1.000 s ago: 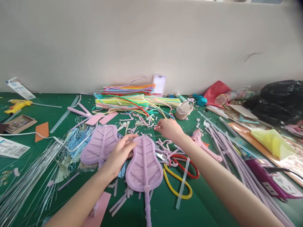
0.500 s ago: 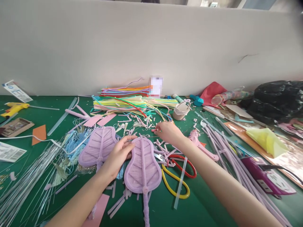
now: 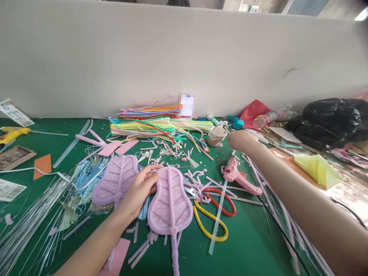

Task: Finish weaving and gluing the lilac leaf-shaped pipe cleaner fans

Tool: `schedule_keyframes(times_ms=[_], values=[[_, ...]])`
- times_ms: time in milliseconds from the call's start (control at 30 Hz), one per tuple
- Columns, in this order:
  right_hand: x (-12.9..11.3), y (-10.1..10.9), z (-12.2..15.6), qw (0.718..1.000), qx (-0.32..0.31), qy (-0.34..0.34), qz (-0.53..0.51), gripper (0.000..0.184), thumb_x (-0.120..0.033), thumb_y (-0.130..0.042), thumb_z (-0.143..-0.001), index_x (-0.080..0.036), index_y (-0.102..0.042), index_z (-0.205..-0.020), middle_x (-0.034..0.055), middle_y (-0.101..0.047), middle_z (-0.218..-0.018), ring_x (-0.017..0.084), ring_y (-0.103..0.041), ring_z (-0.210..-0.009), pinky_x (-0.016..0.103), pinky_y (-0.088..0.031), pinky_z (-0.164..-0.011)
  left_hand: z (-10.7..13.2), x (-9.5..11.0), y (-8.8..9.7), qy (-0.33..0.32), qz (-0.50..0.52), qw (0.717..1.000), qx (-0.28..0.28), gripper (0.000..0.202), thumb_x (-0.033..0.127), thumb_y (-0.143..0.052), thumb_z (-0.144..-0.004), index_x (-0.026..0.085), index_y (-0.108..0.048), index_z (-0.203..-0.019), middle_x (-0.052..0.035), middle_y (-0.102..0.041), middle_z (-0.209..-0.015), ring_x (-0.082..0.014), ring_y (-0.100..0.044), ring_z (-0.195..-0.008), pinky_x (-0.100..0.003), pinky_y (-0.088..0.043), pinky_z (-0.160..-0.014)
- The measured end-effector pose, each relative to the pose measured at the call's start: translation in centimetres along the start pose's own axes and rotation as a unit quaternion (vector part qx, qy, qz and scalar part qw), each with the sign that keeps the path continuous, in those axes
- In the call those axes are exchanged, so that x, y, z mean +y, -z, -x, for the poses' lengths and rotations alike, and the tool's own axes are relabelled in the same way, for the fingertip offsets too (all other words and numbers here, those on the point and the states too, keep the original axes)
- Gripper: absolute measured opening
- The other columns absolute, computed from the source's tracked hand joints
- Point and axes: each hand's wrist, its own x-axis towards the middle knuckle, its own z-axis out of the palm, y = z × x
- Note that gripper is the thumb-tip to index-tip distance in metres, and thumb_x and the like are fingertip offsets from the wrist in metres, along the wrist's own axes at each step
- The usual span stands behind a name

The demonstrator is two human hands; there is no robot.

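While a yellow glue gun [image 3: 13, 136] lies toward the far left corner of the green desk [image 3: 244, 237], an orange card [image 3: 42, 166] sits nearer along the left side, and a sheaf of silver wires [image 3: 31, 226] slants toward the near left corner. Right of them, blue tassels [image 3: 86, 174] are heaped beside a lilac leaf-shaped fan [image 3: 115, 176], partly covered by the left hand [image 3: 140, 189] and its forearm. That hand's thumb and fingers are pinched on the upper left rim of a second lilac fan [image 3: 171, 203], which lies with its wrapped handle toward the desk's near edge. Bundles of coloured pipe cleaners [image 3: 143, 126] are stacked by the far edge. Next come red-and-yellow-handled scissors [image 3: 194, 192], with a clear glue stick [image 3: 218, 218] across the handles, reaching up to a pink glue gun [image 3: 238, 177]. Toward the far edge stands a cup [image 3: 216, 138]; just right of it hangs the right hand [image 3: 244, 142], fingers curled, and I cannot tell whether they hold anything. A black plastic bag [image 3: 330, 122] fills the far right corner.
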Motion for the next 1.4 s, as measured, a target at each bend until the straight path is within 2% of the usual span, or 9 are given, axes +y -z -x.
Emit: schedule_keyframes(times_ms=[200, 400, 533, 700, 867, 967, 1100, 1167, 1400], values=[[1.8, -2.0, -3.6, 0.998, -0.027, 0.026, -0.050, 0.031, -0.033, -0.058, -0.092, -0.018, -0.058, -0.119, 0.0079, -0.060, -0.120, 0.022, -0.061, -0.102, 0.041, -0.053, -0.085, -0.3, -0.4, 0.2, 0.003, 0.002, 1.000, -0.002, 0.035, 0.037, -0.065, -0.080, 0.024, -0.059, -0.112, -0.0001, -0.063, -0.086, -0.0140, -0.057, -0.079, -0.025, -0.046, -0.073], [2.0, -3.1, -4.3, 0.994, -0.006, 0.021, -0.108, 0.023, -0.032, -0.062, -0.088, -0.014, -0.066, -0.103, 0.0086, -0.067, -0.104, 0.021, -0.063, -0.094, 0.036, -0.051, -0.082, -0.2, -0.2, 0.2, 0.002, -0.001, 1.000, -0.002, 0.038, 0.038, -0.066, -0.080, 0.023, -0.059, -0.114, -0.0008, -0.062, -0.087, -0.0153, -0.058, -0.080, -0.026, -0.046, -0.073], [2.5, -2.4, -3.1, 0.984, 0.006, 0.058, -0.171, 0.025, -0.027, -0.057, -0.086, -0.008, -0.072, -0.093, 0.0137, -0.071, -0.091, 0.019, -0.062, -0.082, 0.029, -0.044, -0.071, 0.0, 0.1, 0.2, 0.009, -0.007, 1.000, -0.010, 0.038, 0.036, -0.065, -0.081, 0.022, -0.057, -0.116, -0.0011, -0.062, -0.087, -0.0147, -0.058, -0.079, -0.025, -0.046, -0.074], [3.4, -0.8, -0.5, 0.959, -0.014, 0.096, -0.267, 0.037, -0.031, -0.052, -0.085, -0.003, -0.071, -0.099, 0.0136, -0.070, -0.085, 0.012, -0.055, -0.070, 0.027, -0.039, -0.062, 0.2, 0.5, -0.1, 0.011, -0.007, 1.000, -0.013, 0.041, 0.036, -0.065, -0.080, 0.023, -0.056, -0.118, 0.0000, -0.061, -0.084, -0.0155, -0.060, -0.080, -0.026, -0.047, -0.075], [3.0, 0.8, 1.8, 0.922, -0.070, 0.154, -0.349, 0.037, -0.038, -0.049, -0.086, -0.011, -0.073, -0.097, 0.0105, -0.071, -0.095, 0.012, -0.060, -0.080, 0.023, -0.041, -0.064, 0.3, 0.7, -0.1, 0.010, -0.055, 0.998, -0.010, 0.037, 0.038, -0.061, -0.082, 0.023, -0.056, -0.116, -0.0011, -0.064, -0.088, -0.0165, -0.061, -0.082, -0.027, -0.048, -0.074], [1.7, 1.6, 3.1, 0.905, -0.097, 0.175, -0.376, 0.027, -0.037, -0.057, -0.084, -0.018, -0.075, -0.090, 0.0060, -0.074, -0.093, 0.013, -0.062, -0.078, 0.022, -0.044, -0.063, 0.1, 0.5, 0.0, -0.063, -0.152, 0.986, 0.018, 0.031, 0.037, -0.058, -0.083, 0.022, -0.061, -0.110, -0.0037, -0.065, -0.089, -0.0210, -0.063, -0.087, -0.031, -0.049, -0.076], [-0.8, 2.6, 5.2, 0.854, -0.134, 0.256, -0.433, 0.025, -0.040, -0.060, -0.082, -0.021, -0.075, -0.085, 0.0035, -0.074, -0.089, 0.015, -0.063, -0.077, 0.024, -0.046, -0.062, 0.2, 0.3, -0.1, -0.250, -0.269, 0.924, 0.105, 0.018, 0.031, -0.062, -0.080, 0.024, -0.070, -0.095, -0.0083, -0.061, -0.121, -0.0285, -0.053, -0.118, -0.039, -0.040, -0.101], [-2.4, 2.9, 6.6, 0.823, -0.152, 0.297, -0.460, 0.029, -0.044, -0.060, -0.082, -0.020, -0.074, -0.090, 0.0041, -0.074, -0.089, 0.016, -0.064, -0.078, 0.026, -0.048, -0.065, 0.6, 0.4, -0.4, -0.292, -0.283, 0.907, 0.111, 0.016, 0.031, -0.064, -0.080, 0.026, -0.072, -0.092, -0.0071, -0.060, -0.124, -0.0294, -0.048, -0.124, -0.041, -0.032, -0.109], [-7.7, 2.1, 10.6, 0.705, -0.196, 0.353, -0.583, 0.023, -0.042, -0.063, -0.084, -0.020, -0.070, -0.086, -0.0007, -0.069, -0.077, 0.012, -0.058, -0.068, 0.024, -0.044, -0.062, 2.0, 0.9, -1.4, -0.162, -0.075, 0.978, -0.104, 0.039, 0.030, -0.073, -0.077, 0.024, -0.065, -0.115, -0.0071, -0.070, -0.111, -0.0244, -0.063, -0.107, -0.035, -0.049, -0.093]])
